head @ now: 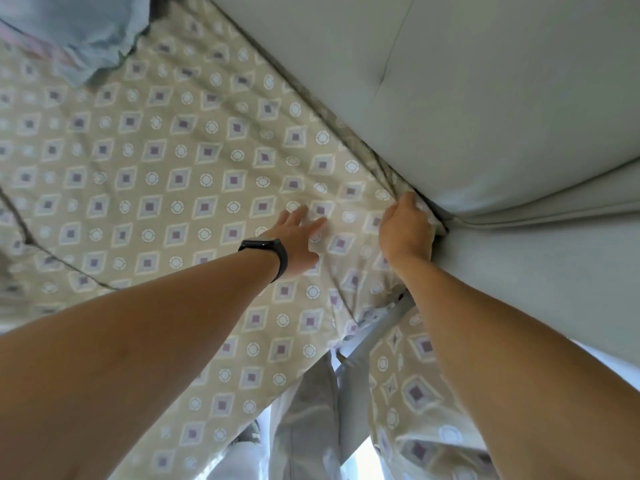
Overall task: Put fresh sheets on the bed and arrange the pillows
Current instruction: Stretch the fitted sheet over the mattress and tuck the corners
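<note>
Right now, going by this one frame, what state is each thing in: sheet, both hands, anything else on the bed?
Patterned sheet: spread over the mattress, creased near the corner, its side hanging loose.
Left hand: flat, fingers straight, pressing on the sheet.
Right hand: fingers curled, pushing the sheet's edge down beside the grey headboard.
Wristband: worn on the left wrist.
Light blue cloth: bunched on the bed's far side.

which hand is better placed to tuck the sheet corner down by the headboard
Right. The right hand already grips the sheet at its corner against the headboard. The left hand lies flat on the sheet, farther from that gap.
</note>
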Available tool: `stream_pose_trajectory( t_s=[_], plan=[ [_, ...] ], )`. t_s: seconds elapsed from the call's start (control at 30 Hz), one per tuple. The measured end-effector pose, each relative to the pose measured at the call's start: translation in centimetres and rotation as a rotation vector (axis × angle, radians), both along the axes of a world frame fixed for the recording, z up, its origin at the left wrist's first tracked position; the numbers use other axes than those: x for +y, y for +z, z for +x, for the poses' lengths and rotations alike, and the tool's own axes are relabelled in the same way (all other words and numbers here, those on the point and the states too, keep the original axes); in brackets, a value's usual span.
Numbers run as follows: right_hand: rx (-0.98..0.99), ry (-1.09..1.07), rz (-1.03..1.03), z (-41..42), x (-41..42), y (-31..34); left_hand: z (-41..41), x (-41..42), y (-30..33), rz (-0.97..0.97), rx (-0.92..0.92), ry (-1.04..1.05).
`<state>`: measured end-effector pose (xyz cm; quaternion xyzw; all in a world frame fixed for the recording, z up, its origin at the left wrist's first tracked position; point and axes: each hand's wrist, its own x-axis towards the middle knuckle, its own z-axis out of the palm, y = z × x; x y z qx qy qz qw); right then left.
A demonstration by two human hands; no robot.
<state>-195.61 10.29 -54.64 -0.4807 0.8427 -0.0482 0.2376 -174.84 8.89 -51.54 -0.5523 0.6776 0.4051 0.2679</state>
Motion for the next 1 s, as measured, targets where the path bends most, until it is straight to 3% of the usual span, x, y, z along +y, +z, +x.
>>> stream_pose_trajectory(
  t_s=[0.13, 0.23, 0.3, 0.37, 0.43, 0.53, 0.63, 0.7, 0.87, 0.93, 1.0],
  plan=[
    [-0.026, -0.246, -0.231, 0.3, 0.7, -0.9, -1.8, -0.9, 0.0, 0.019, 0.027, -0.075],
    [-0.128, -0.418, -0.133, 1.2, 1.0, -2.0, -2.8, -0.9, -0.2, 0.058, 0.01, -0.13],
    [-0.135, -0.382, -0.179, 0.9, 1.3, -2.3, -3.0, -0.5, -0.7, 0.07, -0.027, -0.19],
    [-0.137, -0.263, -0.397, 1.1, 2.2, -2.0, -3.0, -0.1, -1.2, 0.06, -0.046, -0.21],
    [-0.061, -0.159, -0.465, 2.1, 3.9, -1.9, -3.2, 0.2, -1.5, 0.04, -0.051, -0.219],
    [0.032, -0.141, -0.408, 2.9, 5.6, -2.0, -3.7, 0.4, -1.4, 0.038, -0.052, -0.212],
    [-0.144, -0.507, -0.404, 0.8, 4.6, -2.2, -3.1, -0.2, -1.6, 0.078, -0.033, -0.202],
    [-0.192, -0.625, -0.279, -1.1, 3.5, -2.4, -2.7, -0.7, -1.6, 0.114, -0.027, -0.205],
    [-0.108, -0.532, -0.016, -4.2, 1.8, -2.1, -3.5, -1.2, -0.9, 0.111, -0.065, -0.241],
    [-0.141, -0.59, 0.007, -4.3, 1.8, -2.3, -3.7, -1.1, -0.6, 0.101, -0.081, -0.25],
    [-0.298, -0.758, -0.036, -4.2, 1.9, -2.3, -3.7, -1.2, -0.7, 0.111, -0.071, -0.258]
  ],
)
